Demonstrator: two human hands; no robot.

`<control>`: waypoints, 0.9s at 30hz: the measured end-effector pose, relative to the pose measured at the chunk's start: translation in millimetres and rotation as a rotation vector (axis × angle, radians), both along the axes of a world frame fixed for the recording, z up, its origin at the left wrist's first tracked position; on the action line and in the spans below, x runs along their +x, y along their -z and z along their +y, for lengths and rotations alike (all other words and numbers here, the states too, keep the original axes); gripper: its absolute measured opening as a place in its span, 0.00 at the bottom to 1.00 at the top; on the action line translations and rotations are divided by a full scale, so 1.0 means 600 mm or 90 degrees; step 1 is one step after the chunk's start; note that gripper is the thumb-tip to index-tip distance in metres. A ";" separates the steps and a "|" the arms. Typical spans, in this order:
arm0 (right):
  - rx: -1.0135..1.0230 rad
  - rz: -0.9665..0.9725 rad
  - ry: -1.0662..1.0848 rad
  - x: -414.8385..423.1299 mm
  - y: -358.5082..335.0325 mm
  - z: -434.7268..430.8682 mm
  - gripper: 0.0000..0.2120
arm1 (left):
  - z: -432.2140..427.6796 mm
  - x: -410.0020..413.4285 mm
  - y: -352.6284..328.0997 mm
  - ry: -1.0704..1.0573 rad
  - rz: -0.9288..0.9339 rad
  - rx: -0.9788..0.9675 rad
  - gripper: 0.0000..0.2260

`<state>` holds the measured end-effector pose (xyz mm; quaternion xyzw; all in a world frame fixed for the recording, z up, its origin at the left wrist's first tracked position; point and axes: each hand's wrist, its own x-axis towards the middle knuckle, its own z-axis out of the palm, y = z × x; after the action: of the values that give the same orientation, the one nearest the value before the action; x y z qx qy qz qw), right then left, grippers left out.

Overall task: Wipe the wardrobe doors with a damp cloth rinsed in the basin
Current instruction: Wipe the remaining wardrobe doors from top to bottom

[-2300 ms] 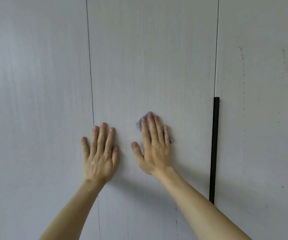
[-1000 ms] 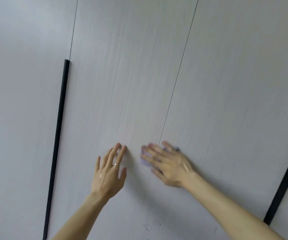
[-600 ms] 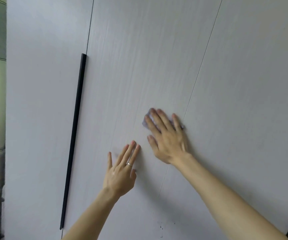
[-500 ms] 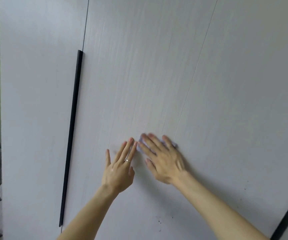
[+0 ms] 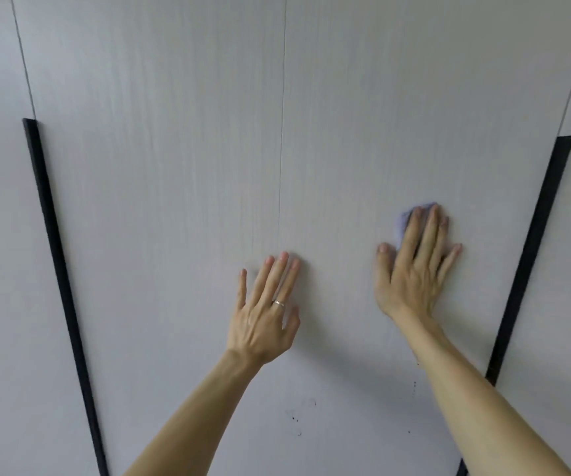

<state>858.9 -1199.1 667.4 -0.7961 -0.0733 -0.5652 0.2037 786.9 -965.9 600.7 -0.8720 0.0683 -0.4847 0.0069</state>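
The cloth (image 5: 401, 223), a small lavender wad, lies flat against the wardrobe door (image 5: 414, 97) that stands to the right of the centre seam (image 5: 281, 132). Only its upper left edge shows, peeping out above and beside the fingertips that cover it.

The right grip (image 5: 414, 266) presses the cloth to the door with an open palm. Its fingers are straight and slightly spread, the thumb is stretched out to the left, and nothing is curled round the cloth. The outline of this grip is a little blurred.

The left grip (image 5: 265, 310) holds nothing. It lies flat and wide on the door surface, lower than the right one and well apart from it, with its fingers pointing up and to the right. Its fingertips sit about where the faint seam runs down. A thin ring (image 5: 279, 303) shows on one finger. Both forearms are bare and reach up from the bottom edge.

The neighbouring door (image 5: 160, 166) left of the seam has the same pale grey, wood-grained face. A long black handle (image 5: 53, 242) runs down its far edge, and a second black handle (image 5: 531, 242) runs down the outer edge of the door with the cloth, just right of the right grip. A few small dark specks (image 5: 296, 420) mark the surface low down between the forearms.
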 end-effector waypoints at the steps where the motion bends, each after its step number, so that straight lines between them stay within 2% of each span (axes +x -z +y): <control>1: -0.044 0.003 -0.011 -0.004 0.041 0.010 0.33 | -0.018 0.011 -0.008 0.017 -0.013 0.010 0.35; 5: -0.346 0.027 -0.059 -0.014 0.227 -0.019 0.29 | -0.059 0.057 -0.013 0.041 -0.049 0.032 0.32; 7: -0.427 0.019 -0.061 -0.009 0.252 -0.053 0.29 | -0.060 0.069 -0.005 0.022 -0.050 0.031 0.31; 9: -0.457 0.005 -0.072 -0.004 0.223 -0.071 0.30 | -0.061 0.077 -0.001 0.021 -0.066 0.033 0.31; 11: -0.372 -0.008 -0.072 -0.001 0.155 -0.071 0.30 | -0.061 0.079 0.004 0.024 -0.080 0.039 0.31; 15: -0.062 -0.013 -0.012 0.018 -0.038 -0.042 0.30 | -0.063 0.090 0.007 0.019 -0.109 0.047 0.32; 17: -0.017 -0.023 0.010 0.019 -0.074 -0.018 0.31 | -0.063 0.092 0.007 0.021 -0.119 0.052 0.32; 19: -0.098 -0.041 -0.027 0.018 -0.035 0.001 0.32 | -0.061 0.093 0.007 0.013 -0.111 0.053 0.32; 22: -0.309 -0.044 -0.112 0.008 0.123 0.006 0.30 | -0.064 0.085 0.002 0.014 -0.079 0.049 0.32; 24: -0.442 -0.002 -0.113 -0.007 0.229 -0.010 0.30 | -0.064 0.072 -0.004 0.026 -0.049 0.048 0.31; 27: -0.580 0.015 -0.120 -0.014 0.266 -0.036 0.31 | -0.050 0.044 0.001 0.021 -0.027 0.041 0.32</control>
<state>850.7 -1220.8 507.9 -0.8005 -0.3839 -0.4456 -0.1152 813.1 -995.9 599.9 -0.8595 0.0984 -0.5008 0.0284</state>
